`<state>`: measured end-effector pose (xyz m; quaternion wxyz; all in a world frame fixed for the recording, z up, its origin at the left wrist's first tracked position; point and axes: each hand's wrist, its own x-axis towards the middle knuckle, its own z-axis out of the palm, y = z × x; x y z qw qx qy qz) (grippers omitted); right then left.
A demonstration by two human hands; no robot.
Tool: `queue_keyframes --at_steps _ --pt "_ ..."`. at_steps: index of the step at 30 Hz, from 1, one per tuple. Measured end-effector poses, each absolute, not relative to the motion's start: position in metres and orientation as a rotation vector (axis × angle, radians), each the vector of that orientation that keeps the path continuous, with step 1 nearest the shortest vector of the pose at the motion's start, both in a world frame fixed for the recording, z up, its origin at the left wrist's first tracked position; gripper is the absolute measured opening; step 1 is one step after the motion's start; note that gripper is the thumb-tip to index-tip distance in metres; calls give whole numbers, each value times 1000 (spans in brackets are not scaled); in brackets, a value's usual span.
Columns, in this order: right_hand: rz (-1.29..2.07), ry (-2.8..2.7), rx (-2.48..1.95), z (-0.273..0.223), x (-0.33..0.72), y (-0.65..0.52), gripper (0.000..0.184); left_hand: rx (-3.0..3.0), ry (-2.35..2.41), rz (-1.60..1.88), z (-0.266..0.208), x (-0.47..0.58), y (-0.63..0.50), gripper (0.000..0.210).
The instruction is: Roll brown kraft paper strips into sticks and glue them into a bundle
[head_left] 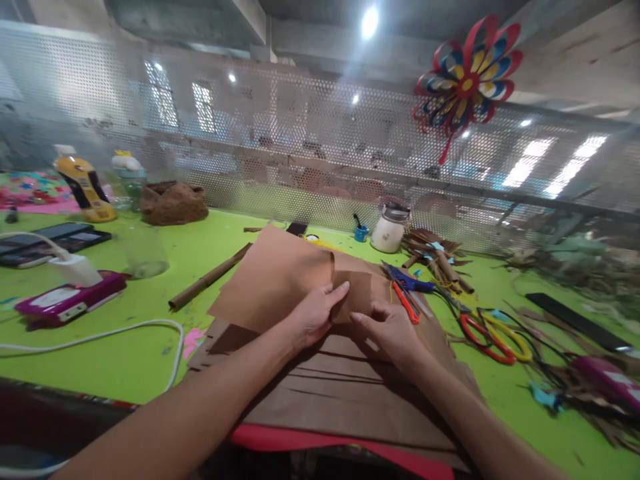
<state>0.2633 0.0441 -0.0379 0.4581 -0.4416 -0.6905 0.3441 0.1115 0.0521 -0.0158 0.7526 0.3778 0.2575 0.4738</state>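
Observation:
A sheet of brown kraft paper [273, 283] is raised in front of me, its right part bent over. My left hand [317, 313] is closed on it, with the thumb on top and the other fingers beneath. On the right, my right hand [387, 327] pinches the paper's right part between thumb and fingers. Under both hands lies a stack of larger brown paper sheets [345, 387] with slit edges. Close beyond my right hand rest an orange utility knife [406, 303] and blue-handled scissors [413, 280].
Orange-and-yellow-handled scissors [493, 337] lie among cords and scraps at right. A white jar [390, 230] and small blue pot [361, 233] stand at the back. Left are a rolled paper tube [210, 277], a clear plastic cup [145, 253] and a purple power strip [75, 300] with a white cable.

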Motion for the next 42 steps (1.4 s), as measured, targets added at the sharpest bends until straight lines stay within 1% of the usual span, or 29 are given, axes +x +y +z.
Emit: queue_keyframes --at_steps 3,7,13,16,19,23,28,34,39,42 --pt "929 -1692 -1039 -36 263 44 17 839 574 1068 -15 113 51 32" --pt "914 -1640 -1092 -36 263 42 20 853 580 1092 -16 113 51 34" --pt "936 -1526 -1209 -37 260 39 32 859 601 1119 -16 111 54 34" --pt "944 -1377 -1181 -32 259 38 32 847 620 1126 -15 110 54 33" --pt "1094 -1304 -1124 -27 258 36 37 850 595 1090 -15 111 54 34" --pt "1361 -1422 -1051 -29 258 34 33 932 538 1013 -17 111 53 37" --pt "1468 -1346 -1090 -35 259 33 31 921 520 1019 -17 112 53 35" --pt "1412 -1342 -1130 -40 258 33 29 846 535 1052 -14 110 55 34" --pt "1405 -1340 -1171 -39 256 32 27 794 565 1097 -15 109 58 26" --pt "1383 -1365 -1190 -36 255 31 26 812 566 1107 -16 110 58 25"
